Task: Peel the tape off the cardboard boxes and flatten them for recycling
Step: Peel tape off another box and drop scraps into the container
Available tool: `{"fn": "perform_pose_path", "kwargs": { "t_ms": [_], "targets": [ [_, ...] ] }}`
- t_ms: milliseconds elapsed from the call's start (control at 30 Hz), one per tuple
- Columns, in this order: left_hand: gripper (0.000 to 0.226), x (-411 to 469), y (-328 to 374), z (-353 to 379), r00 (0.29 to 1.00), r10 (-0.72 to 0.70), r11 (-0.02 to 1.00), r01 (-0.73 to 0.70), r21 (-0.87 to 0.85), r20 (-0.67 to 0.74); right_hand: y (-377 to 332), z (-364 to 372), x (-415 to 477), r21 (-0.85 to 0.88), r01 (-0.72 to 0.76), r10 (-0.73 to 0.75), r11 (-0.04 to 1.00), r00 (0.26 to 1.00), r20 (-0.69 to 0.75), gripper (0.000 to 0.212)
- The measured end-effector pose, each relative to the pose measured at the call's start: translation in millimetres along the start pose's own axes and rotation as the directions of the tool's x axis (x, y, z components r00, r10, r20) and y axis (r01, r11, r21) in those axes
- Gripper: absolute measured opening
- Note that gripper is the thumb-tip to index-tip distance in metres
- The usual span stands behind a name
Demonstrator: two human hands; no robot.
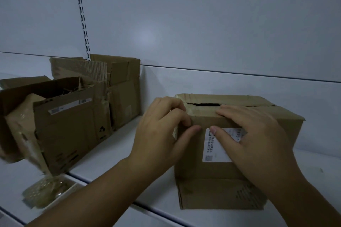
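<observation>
A closed cardboard box (pixel 208 186) stands on the white shelf, right of centre. Brown tape (pixel 201 109) runs along its top seam, which gapes open in a dark slit. A white label (pixel 215 150) is stuck on its near face. My left hand (pixel 162 131) grips the box's top left corner, fingers curled over the taped edge and thumb on the near face. My right hand (pixel 258 142) lies over the top front edge, fingers on the top and thumb pressing the label.
Several opened, torn cardboard boxes (pixel 70 129) crowd the left of the shelf (pixel 118 153), with crumpled tape (pixel 46 191) hanging off the front edge. A slotted upright (pixel 82 14) runs up the white back panel. A lower shelf edge crosses the foreground.
</observation>
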State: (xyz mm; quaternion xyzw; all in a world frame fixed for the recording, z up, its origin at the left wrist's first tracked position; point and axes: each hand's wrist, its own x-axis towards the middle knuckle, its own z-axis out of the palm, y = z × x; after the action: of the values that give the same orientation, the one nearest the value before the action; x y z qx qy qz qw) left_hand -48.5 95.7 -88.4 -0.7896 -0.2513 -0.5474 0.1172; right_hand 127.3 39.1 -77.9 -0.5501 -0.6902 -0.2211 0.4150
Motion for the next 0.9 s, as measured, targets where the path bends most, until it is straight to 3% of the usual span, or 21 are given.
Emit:
{"fn": "perform_pose_path", "kwargs": {
  "t_ms": [100,167,267,367,500,667,833,900],
  "targets": [
    [0.022,-1.1,-3.6,-0.2,0.999,-0.026,0.997,0.028,-0.071,0.023,0.2,1.4,0.0,-0.002,0.007,-0.007,1.000,1.000,-0.005,0.055],
    [0.019,0.5,-2.9,-4.0,0.989,-0.140,0.971,0.146,-0.187,0.047,1.0,1.3,0.3,0.011,0.008,-0.008,1.000,1.000,-0.003,0.055],
    [0.018,3.2,-2.1,-10.7,0.940,-0.324,0.871,0.340,-0.355,0.106,2.1,0.6,0.7,0.034,0.018,-0.018,0.999,1.000,-0.013,0.053],
    [0.024,4.6,-5.5,-16.1,0.894,-0.431,0.787,0.440,-0.432,0.124,2.4,-0.6,1.1,0.055,0.016,-0.015,0.998,1.000,-0.014,0.050],
    [0.018,12.1,-7.7,-24.2,0.819,-0.526,0.598,0.549,-0.584,0.231,3.3,-0.5,0.7,0.049,0.021,-0.021,0.999,1.000,-0.013,0.048],
    [0.009,20.6,-13.6,-26.0,0.752,-0.609,0.383,0.558,-0.736,0.253,5.1,-1.0,2.2,0.066,0.027,-0.027,0.997,1.000,-0.004,0.047],
    [0.015,21.1,-34.8,-23.5,0.605,-0.721,0.184,0.638,-0.747,0.338,6.0,-1.8,2.3,0.072,0.025,-0.024,0.997,1.000,-0.010,0.046],
    [0.011,20.5,-35.0,-22.4,0.579,-0.704,0.144,0.683,-0.716,0.411,6.0,-1.5,1.2,0.071,0.024,-0.023,0.997,1.000,-0.012,0.046]
  ]
}}
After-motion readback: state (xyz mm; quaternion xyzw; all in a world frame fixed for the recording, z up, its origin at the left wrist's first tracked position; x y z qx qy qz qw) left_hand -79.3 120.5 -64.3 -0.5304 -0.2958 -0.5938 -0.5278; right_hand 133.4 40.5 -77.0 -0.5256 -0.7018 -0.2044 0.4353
